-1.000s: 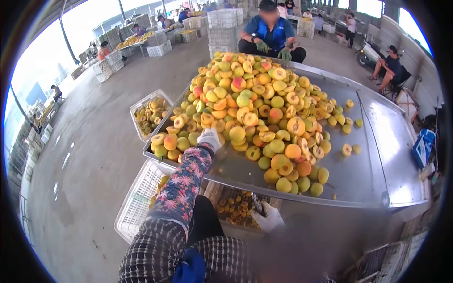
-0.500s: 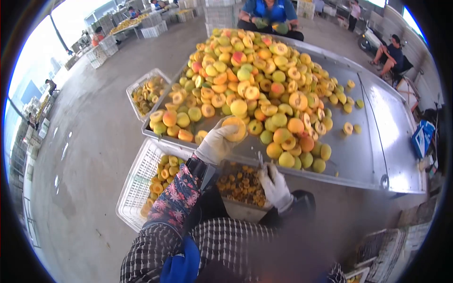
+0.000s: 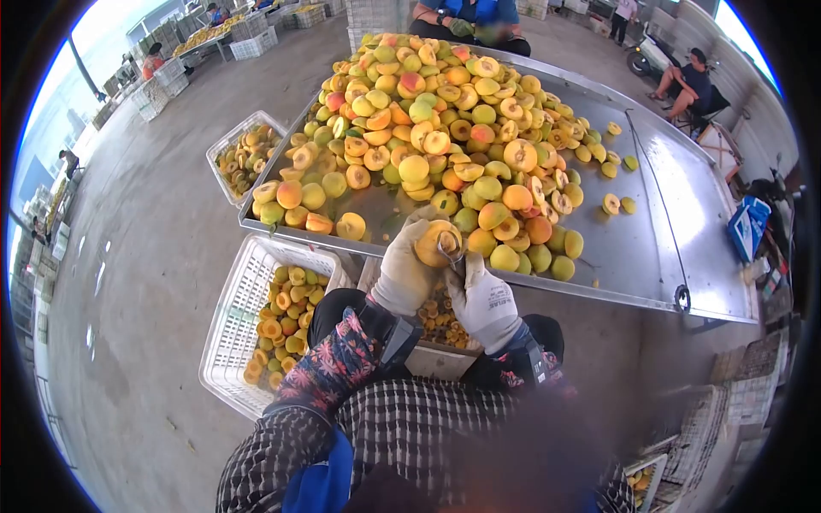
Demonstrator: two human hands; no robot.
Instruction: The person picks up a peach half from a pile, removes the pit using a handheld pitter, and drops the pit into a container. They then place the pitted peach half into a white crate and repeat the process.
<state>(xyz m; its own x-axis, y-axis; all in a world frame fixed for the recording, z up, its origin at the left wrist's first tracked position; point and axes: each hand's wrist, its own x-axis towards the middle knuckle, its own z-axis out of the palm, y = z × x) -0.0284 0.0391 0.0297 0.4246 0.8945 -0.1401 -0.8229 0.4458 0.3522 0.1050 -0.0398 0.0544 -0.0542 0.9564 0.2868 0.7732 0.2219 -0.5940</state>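
My left hand [image 3: 404,272], in a white glove, is closed around a halved yellow peach [image 3: 428,243] with its cut face up. My right hand [image 3: 486,306], gloved too, grips a small metal pitting tool [image 3: 456,256]. Its curved tip is at the pit area of the peach half; the fingers cover most of its handle. Just beyond both hands, a large heap of peaches [image 3: 415,168], whole and halved, lies on a metal table [image 3: 684,218]. Below the hands, a container holds dark-centred cut pieces [image 3: 438,325], partly hidden by my gloves.
At my left stands a white plastic basket [image 3: 224,329] with peach halves in it. A second basket [image 3: 224,184] of halves sits beside the table's left edge. Across the table is a person in a blue vest [image 3: 483,12]; another person [image 3: 691,85] sits at the right.
My right hand has come up and left, bringing the pitting tool to the peach half. My left hand still holds the half, now lower in front of me. The view has shifted slightly.
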